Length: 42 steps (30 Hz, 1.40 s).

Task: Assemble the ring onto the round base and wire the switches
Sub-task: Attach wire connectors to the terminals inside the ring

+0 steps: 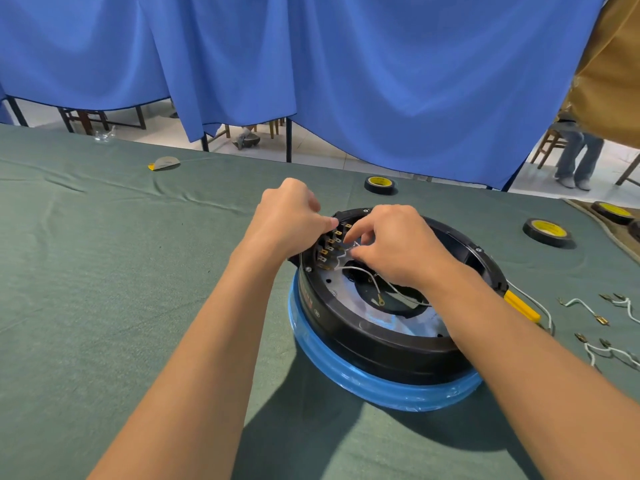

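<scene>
Green-clothed table (104, 271) before a blue curtain (346, 64); right of its middle sits the black ring (381, 344), seated on the blue-wrapped round base (346, 382), brass switch terminals (329, 242) lining the ring's inner far-left wall. Right hand (398, 247), fingers curled, pinches a white wire (349, 270) just beside the terminals, fingertips hiding the wire's end. Left hand (289, 220) curled at the ring's far-left rim, thumb tip against it; grip hidden, cannot tell; loose wires (588, 303) cut off at the right edge.
</scene>
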Each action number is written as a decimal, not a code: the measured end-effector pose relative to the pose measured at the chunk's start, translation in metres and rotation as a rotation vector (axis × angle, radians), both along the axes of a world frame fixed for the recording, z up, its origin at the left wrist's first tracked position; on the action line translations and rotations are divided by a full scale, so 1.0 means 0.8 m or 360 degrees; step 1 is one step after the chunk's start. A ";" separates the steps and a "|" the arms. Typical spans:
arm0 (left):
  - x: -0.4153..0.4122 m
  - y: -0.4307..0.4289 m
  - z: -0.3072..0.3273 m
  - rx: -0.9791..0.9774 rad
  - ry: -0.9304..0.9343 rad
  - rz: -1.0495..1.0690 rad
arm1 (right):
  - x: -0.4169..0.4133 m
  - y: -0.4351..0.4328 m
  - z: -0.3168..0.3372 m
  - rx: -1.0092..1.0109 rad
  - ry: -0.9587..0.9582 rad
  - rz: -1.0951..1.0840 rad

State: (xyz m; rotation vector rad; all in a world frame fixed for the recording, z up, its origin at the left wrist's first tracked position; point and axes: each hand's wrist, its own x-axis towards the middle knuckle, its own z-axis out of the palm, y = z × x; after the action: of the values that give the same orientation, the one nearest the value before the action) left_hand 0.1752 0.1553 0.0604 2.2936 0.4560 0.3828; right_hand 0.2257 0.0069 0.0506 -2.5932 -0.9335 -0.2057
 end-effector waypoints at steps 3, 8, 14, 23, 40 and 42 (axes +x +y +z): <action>0.000 -0.002 -0.005 -0.0096 -0.0033 -0.0041 | -0.003 0.006 -0.001 -0.0055 -0.0061 -0.0036; 0.002 -0.002 -0.009 -0.0115 -0.0060 0.0016 | -0.001 0.009 -0.002 -0.0096 -0.0083 -0.0040; 0.003 0.000 -0.007 -0.0150 -0.0030 0.0011 | 0.001 0.013 -0.005 -0.0067 -0.0066 -0.0035; 0.005 -0.009 -0.012 -0.0198 -0.0100 0.0025 | 0.009 0.006 -0.001 0.0232 0.0115 -0.0222; 0.008 -0.004 -0.020 -0.0373 -0.0081 -0.0088 | 0.010 0.018 -0.006 0.0022 0.0178 -0.0306; 0.007 -0.003 -0.018 -0.0372 -0.0050 -0.0098 | 0.006 0.020 -0.004 0.0039 0.0144 -0.0320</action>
State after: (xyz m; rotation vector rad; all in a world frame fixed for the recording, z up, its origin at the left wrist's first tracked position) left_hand 0.1811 0.1527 0.0461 2.0669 0.3917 0.3166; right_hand 0.2307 0.0232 0.0473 -2.6484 -0.6356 -0.1505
